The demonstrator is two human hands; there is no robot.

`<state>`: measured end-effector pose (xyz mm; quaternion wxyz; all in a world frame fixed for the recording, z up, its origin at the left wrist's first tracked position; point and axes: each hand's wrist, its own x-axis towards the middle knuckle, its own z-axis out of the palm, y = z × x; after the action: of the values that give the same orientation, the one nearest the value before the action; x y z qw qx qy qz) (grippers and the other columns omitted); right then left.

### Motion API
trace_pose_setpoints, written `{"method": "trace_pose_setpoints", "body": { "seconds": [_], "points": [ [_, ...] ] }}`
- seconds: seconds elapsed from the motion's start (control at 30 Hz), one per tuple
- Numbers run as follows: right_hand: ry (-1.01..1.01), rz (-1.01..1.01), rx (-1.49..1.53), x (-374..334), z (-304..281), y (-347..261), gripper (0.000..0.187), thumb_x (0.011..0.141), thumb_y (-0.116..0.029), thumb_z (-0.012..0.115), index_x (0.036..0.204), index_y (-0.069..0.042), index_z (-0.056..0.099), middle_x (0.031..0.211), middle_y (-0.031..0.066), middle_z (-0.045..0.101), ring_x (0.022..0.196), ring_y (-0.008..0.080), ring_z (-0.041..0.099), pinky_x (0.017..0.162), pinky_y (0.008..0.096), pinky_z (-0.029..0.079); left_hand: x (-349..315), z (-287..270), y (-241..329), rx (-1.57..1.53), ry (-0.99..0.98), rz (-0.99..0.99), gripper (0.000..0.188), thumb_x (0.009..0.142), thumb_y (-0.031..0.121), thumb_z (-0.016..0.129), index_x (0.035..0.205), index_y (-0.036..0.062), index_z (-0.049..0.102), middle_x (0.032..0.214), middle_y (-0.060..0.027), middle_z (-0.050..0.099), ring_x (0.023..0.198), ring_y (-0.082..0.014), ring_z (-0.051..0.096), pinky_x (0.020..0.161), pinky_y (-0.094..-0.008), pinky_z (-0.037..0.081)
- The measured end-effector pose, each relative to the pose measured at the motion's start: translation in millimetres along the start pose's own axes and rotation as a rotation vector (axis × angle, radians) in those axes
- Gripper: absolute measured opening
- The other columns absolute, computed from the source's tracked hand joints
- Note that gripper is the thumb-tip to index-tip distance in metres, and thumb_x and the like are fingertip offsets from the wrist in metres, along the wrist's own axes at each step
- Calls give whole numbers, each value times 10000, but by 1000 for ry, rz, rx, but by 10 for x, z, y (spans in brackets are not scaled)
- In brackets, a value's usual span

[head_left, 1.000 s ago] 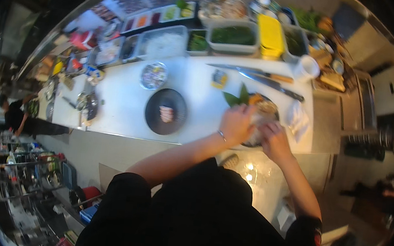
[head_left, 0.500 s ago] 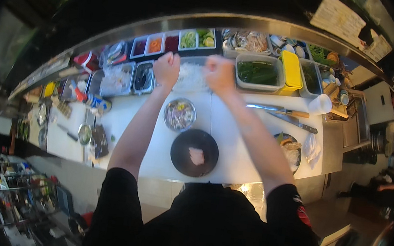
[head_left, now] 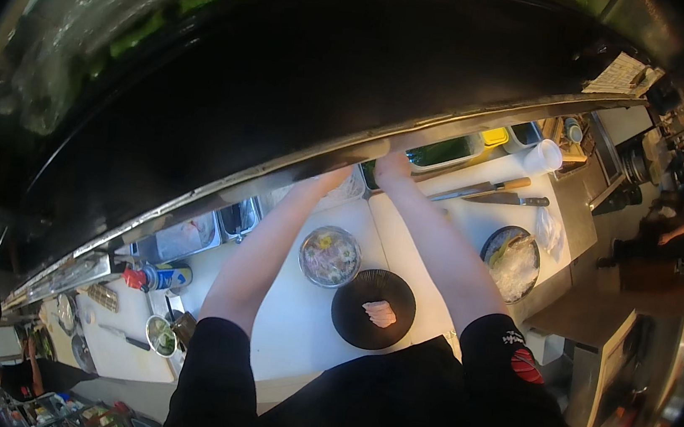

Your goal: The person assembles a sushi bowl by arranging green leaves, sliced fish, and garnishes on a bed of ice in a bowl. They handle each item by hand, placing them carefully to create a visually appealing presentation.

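Both my arms stretch forward over the white worktop, under the edge of an overhead ledge. My left hand (head_left: 332, 178) is at the clear tub of white, shredded-looking stuff (head_left: 349, 191), its fingers hidden by the ledge. Beside the tub of dark green leaves (head_left: 443, 153), my right hand (head_left: 393, 167) reaches in, and its fingers are hidden too. Between my forearms stands a round bowl with flowers (head_left: 329, 257) in it. Nearer to me, a black plate (head_left: 351, 314) carries pale pink slices (head_left: 380, 312), perhaps raw fish.
A dark ledge with a metal rim (head_left: 280, 164) crosses above the worktop. Two knives (head_left: 496, 191) lie right of my right forearm, near a white cup (head_left: 543, 156). A plate of ice (head_left: 512, 271) sits at the right; a blue canister (head_left: 170, 277) stands at the left.
My view has tilted, and the ledge now covers the far containers. My hands, which showed as fists above the containers, are now lower and partly under the ledge.
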<state>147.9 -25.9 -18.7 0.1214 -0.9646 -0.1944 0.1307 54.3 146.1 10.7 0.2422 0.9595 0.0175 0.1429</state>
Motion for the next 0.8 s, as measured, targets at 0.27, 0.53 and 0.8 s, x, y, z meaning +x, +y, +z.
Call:
{"method": "trace_pose_setpoints", "body": {
  "seconds": [0.27, 0.53, 0.8],
  "points": [
    [572, -128, 317, -438, 138, 81, 462, 862, -12, 749, 1279, -89, 565, 1052, 156, 771, 1023, 423, 759, 876, 538, 603, 494, 725, -309, 69, -354, -78, 630, 961, 345, 791, 1520, 119, 608, 1657, -217, 481, 1542, -394, 421, 1288, -495, 324],
    [281, 33, 511, -680, -177, 60, 427, 923, -80, 733, 1348, -113, 706, 1010, 154, 816, 975, 392, 779, 878, 500, 607, 526, 1047, -1067, -398, -241, -207, 824, 1041, 541, 724, 1678, 88, 461, 1798, -165, 332, 1675, -307, 254, 1365, -431, 191],
    [316, -57, 515, -645, -167, 177, 238, 916, -208, 799, 1091, -48, 820, 998, 168, 819, 946, 382, 788, 863, 478, 617, 314, 814, -1082, -1232, -178, -593, 537, 1106, 388, 657, 1511, 40, 600, 1512, -190, 631, 1357, -313, 660, 1006, -455, 632]
  ]
}}
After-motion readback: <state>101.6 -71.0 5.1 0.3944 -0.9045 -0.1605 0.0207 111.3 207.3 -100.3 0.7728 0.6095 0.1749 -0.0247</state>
